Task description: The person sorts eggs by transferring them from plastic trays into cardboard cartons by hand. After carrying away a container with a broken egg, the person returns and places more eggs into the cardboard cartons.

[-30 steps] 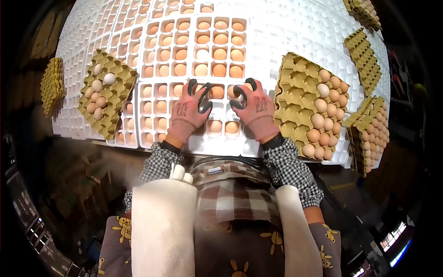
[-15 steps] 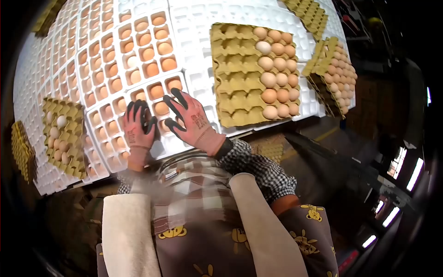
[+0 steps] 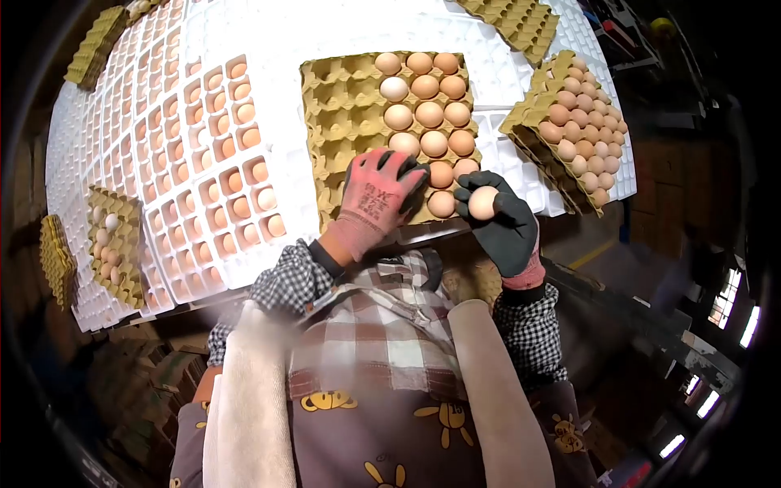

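Note:
My right hand (image 3: 503, 228), in a pink glove with a dark coated palm, is turned palm up and holds a brown egg (image 3: 482, 203) in its fingers. This egg is beside the near right corner of a yellowish pulp egg tray (image 3: 338, 122). Over the tray's near part, my left hand (image 3: 378, 195) reaches down with curled fingers where the left column of eggs stands. Whatever those fingers close round is hidden beneath them. Brown eggs (image 3: 429, 115) fill the right side of the tray, and the cups on its left side hold none.
White trays (image 3: 268, 130) cover the table, with eggs in the pockets to the left. A tilted pulp tray of eggs (image 3: 586, 134) stands at right. Another pulp tray (image 3: 521, 28) lies at the far right. At far left is a pulp tray (image 3: 122, 236) with several eggs.
Both hands have moved right, from the white tray's pockets to the pulp tray. My right hand has turned palm up and now has an egg. The view has shifted right.

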`<state>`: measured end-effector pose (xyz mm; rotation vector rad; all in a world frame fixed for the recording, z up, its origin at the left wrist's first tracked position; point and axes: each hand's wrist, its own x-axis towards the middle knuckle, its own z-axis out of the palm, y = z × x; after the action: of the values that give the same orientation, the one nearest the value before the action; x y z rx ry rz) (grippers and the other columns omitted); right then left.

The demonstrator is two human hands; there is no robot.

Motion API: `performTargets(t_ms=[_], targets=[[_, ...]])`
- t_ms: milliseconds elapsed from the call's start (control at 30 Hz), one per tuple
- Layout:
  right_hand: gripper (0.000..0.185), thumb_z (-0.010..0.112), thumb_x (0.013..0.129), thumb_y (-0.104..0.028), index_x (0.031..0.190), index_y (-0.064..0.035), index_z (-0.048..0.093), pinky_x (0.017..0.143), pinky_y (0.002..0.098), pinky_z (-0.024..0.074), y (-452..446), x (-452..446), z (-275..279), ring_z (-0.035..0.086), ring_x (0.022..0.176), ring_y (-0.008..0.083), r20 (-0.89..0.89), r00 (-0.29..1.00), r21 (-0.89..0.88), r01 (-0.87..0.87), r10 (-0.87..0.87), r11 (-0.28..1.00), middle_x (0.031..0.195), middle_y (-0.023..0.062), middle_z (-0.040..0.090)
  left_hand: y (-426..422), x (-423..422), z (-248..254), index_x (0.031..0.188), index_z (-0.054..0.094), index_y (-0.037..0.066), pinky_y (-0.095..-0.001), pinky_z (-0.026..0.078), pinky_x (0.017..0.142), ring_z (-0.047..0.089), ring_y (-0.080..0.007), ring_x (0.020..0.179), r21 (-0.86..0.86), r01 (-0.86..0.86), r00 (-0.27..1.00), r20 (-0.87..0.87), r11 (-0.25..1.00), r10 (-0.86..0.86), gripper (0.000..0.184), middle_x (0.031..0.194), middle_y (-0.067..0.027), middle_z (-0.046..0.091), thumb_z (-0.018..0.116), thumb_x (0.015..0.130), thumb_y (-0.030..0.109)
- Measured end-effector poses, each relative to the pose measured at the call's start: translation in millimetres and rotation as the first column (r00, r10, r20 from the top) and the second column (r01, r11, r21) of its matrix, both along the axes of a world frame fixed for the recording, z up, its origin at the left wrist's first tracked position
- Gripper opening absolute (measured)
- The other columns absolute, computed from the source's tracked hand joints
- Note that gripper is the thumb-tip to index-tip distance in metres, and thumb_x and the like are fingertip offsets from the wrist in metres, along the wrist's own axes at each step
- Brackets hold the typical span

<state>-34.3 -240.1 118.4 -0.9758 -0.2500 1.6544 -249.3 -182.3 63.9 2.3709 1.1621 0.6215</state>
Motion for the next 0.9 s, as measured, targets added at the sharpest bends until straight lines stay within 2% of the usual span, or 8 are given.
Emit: performTargets(t_ms=[67,200,333,433,533,667,767,900], targets=[[0.035,0.059,0.089,-0.012,0.121,0.0039,0.058,0.092,0.0340,0.0507,-1.8,32.7,-11.7,0.064,0.101,0.0266,0.401,0.849,-0.135,-0.316,0.344,0.939,0.113,0.0147,0.062,3.6,1.3,-11.2,0.120,0.061,0.006,-0.0449,0.045,0.098,0.056,-0.0340,0.113,-0.018,-0.056,0.992,0.114,0.998,0.058,0.051,0.116,-0.0142,0.059,0.077,0.073,0.017],[0.043,0.078,0.072,-0.016,0.112,-0.0113,0.067,0.092,0.0407,0.0489,-3.1,3.0,-37.6,0.059,0.105,0.0347,0.920,-0.392,-0.284,-0.663,0.002,0.692,0.123,0.0148,0.056,20.5,-20.6,4.0,0.125,0.056,0.003,-0.0382,0.052,0.092,0.063,-0.0259,0.102,-0.522,-0.057,0.817,0.466,0.851,0.340,0.052,0.115,-0.0140,0.059,0.074,0.078,0.016],[0.040,0.078,0.072,-0.013,0.109,-0.0093,0.067,0.087,0.0393,0.0521,5.0,15.9,-35.5,0.064,0.097,0.0302,0.997,0.040,-0.025,-0.574,0.059,0.818,0.109,0.0120,0.062,33.9,22.4,0.2,0.120,0.060,0.017,-0.0416,0.054,0.082,0.063,-0.0336,0.098,0.108,-0.135,0.932,-0.324,0.985,0.163,0.055,0.118,-0.0142,0.054,0.082,0.070,0.025],[0.035,0.065,0.088,-0.018,0.118,0.0001,0.061,0.066,0.0253,0.0508,6.5,48.3,-22.5,0.062,0.079,0.0152,0.369,0.857,-0.034,-0.374,0.359,0.927,0.100,0.0105,0.068,48.7,7.1,6.1,0.120,0.060,0.011,-0.0328,0.054,0.078,0.065,-0.0214,0.093,-0.518,-0.174,0.905,0.252,0.837,0.344,0.044,0.112,-0.0104,0.062,0.077,0.081,0.023],[0.045,0.052,0.095,-0.018,0.137,-0.0038,0.046,0.056,0.0239,0.0440,11.4,52.7,-30.1,0.057,0.073,0.0163,-0.411,0.873,0.090,-0.248,0.263,0.965,0.129,0.0167,0.058,55.9,4.2,24.9,0.122,0.063,0.011,-0.0299,0.053,0.078,0.064,-0.0159,0.096,-0.622,-0.126,0.736,0.464,0.773,0.493,0.034,0.115,-0.0088,0.064,0.067,0.090,0.021],[0.039,0.061,0.092,-0.016,0.129,-0.0054,0.058,0.069,0.0296,0.0507,34.5,44.9,-11.3,0.060,0.085,0.0173,0.206,0.931,0.014,-0.310,0.301,0.951,0.128,0.0121,0.058,80.8,19.3,26.1,0.113,0.069,0.025,-0.0403,0.054,0.081,0.065,-0.0307,0.098,0.168,-0.122,0.848,-0.495,0.978,0.191,0.034,0.128,-0.0161,0.054,0.073,0.079,0.025],[0.040,0.081,0.075,-0.020,0.112,-0.0099,0.069,0.084,0.0365,0.0534,49.8,26.9,-6.9,0.064,0.096,0.0305,0.988,0.153,0.114,-0.602,-0.026,0.790,0.122,0.0150,0.059,79.0,27.7,23.5,0.108,0.067,0.022,-0.0414,0.052,0.076,0.064,-0.0309,0.092,0.232,-0.059,0.816,-0.548,0.971,0.181,0.043,0.116,-0.0153,0.055,0.082,0.068,0.028],[0.073,0.089,0.053,-0.024,0.122,-0.0199,0.065,0.087,0.0416,0.0521,52.7,11.6,-34.0,0.060,0.107,0.0328,0.778,-0.598,-0.365,-0.679,-0.192,0.638,0.139,0.0165,0.048,77.5,14.2,23.0,0.110,0.065,0.013,-0.0442,0.054,0.081,0.062,-0.0357,0.101,-0.080,-0.293,0.937,-0.221,0.953,0.270,0.051,0.113,-0.0236,0.055,0.079,0.069,0.040]])
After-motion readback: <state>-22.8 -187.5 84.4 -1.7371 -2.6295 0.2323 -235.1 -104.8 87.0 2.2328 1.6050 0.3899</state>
